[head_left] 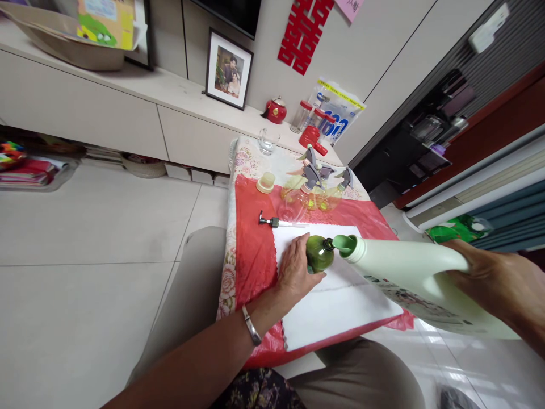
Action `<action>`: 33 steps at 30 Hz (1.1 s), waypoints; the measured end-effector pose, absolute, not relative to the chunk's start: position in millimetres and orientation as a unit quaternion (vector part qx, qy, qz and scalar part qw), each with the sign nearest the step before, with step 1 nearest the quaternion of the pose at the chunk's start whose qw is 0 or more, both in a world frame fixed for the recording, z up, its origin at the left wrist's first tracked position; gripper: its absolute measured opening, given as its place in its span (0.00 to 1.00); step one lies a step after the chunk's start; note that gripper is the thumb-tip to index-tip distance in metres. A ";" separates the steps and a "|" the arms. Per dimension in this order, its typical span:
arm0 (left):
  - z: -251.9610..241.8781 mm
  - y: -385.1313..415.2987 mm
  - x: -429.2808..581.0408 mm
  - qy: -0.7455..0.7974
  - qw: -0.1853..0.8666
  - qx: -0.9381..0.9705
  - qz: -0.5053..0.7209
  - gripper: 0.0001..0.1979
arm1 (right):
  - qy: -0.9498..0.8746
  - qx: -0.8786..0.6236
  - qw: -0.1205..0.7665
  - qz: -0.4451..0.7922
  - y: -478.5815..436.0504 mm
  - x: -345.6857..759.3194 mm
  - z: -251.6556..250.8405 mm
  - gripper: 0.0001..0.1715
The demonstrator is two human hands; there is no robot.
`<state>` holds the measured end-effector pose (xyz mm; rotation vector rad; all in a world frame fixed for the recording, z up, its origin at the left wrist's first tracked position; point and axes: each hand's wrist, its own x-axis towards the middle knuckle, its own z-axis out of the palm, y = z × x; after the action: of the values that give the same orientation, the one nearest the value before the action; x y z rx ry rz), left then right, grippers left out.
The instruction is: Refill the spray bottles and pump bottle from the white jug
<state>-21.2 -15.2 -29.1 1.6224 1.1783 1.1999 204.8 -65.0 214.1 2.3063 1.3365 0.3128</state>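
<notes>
My left hand (297,271) is closed around the side of a small green bottle (320,254), which stands on a white cloth (340,312) with its neck uncovered. In my right hand (489,278) is the handle of a large pale green jug (400,258), tipped on its side. The jug's open spout meets the mouth of the green bottle; whether liquid is flowing I cannot make out. Left of the bottle lies a black pump top (269,220) with a clear tube. Farther back sits a pale yellow-green cap (265,182).
Several clear spray bottles (296,199) with grey triggers stand behind the cloth on red plastic sheeting (255,250). A glass cup (267,141) is at the table's far left corner. Beyond are a red pot (276,110), lidded jars (301,117) and a framed photo (229,68).
</notes>
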 end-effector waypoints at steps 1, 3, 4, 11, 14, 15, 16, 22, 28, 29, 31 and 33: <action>-29.4 -15.2 -21.1 0.464 0.389 0.639 0.474 0.47 | 0.485 0.837 0.227 0.112 -65.2 204.6 214.2 0.29; -30.3 -15.2 -20.9 0.463 0.387 0.638 0.478 0.47 | 0.484 0.837 0.228 0.117 -65.5 204.7 214.1 0.29; -30.7 -15.1 -20.8 0.462 0.386 0.638 0.480 0.47 | 0.484 0.836 0.228 0.121 -65.5 205.2 214.0 0.30; -30.6 -14.7 -20.9 0.464 0.394 0.638 0.472 0.48 | 0.504 0.821 0.220 0.150 -65.6 210.4 212.0 0.30; -30.0 -14.8 -20.8 0.464 0.395 0.636 0.474 0.48 | 0.495 0.825 0.231 0.142 -64.9 208.4 212.3 0.30; -29.9 -14.8 -20.8 0.464 0.395 0.635 0.475 0.48 | 0.489 0.829 0.233 0.135 -64.6 207.4 212.6 0.30; -29.9 -14.8 -20.7 0.464 0.394 0.635 0.475 0.48 | 0.484 0.834 0.233 0.129 -64.4 206.5 213.0 0.30; -30.6 -14.9 -20.9 0.460 0.392 0.636 0.480 0.48 | 0.476 0.837 0.243 0.116 -64.7 204.0 215.7 0.27; -30.9 -14.9 -20.6 0.461 0.398 0.633 0.477 0.48 | 0.479 0.835 0.243 0.123 -65.0 203.4 214.8 0.29; -30.9 -14.8 -20.5 0.462 0.399 0.634 0.475 0.48 | 0.479 0.835 0.242 0.126 -64.9 203.7 214.3 0.29; -30.9 -14.7 -20.5 0.463 0.400 0.634 0.473 0.49 | 0.479 0.835 0.237 0.128 -64.6 204.5 213.4 0.29; -30.8 -14.5 -20.5 0.462 0.398 0.634 0.476 0.49 | 0.480 0.836 0.233 0.127 -64.4 205.2 213.2 0.29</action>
<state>-20.5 -14.5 -30.8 1.6067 1.1698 1.2045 205.2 -64.4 213.2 2.2968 1.3183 0.3496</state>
